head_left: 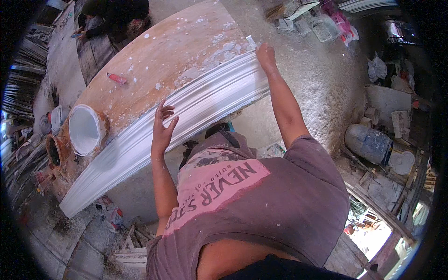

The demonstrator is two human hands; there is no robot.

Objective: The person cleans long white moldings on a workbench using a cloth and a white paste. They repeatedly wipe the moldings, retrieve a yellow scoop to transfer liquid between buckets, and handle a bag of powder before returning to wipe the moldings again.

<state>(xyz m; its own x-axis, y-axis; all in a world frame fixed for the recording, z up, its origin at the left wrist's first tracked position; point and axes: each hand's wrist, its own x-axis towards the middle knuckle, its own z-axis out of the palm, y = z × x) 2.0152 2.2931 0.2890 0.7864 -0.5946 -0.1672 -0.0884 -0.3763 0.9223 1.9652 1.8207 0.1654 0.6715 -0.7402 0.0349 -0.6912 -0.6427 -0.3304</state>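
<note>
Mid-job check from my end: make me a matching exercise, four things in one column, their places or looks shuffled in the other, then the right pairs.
Column one
1. right hand
2. small red item
3. left hand
4. barrel

Column two
A. by the middle stretch of the white ribbed strip, fingers apart
B. blue with whitish smears, amid clutter at the picture's right
C. at the strip's upper right end
D. lying on the brown, white-spotted tabletop

Pairs: 1-C, 2-D, 3-A, 4-B
</note>
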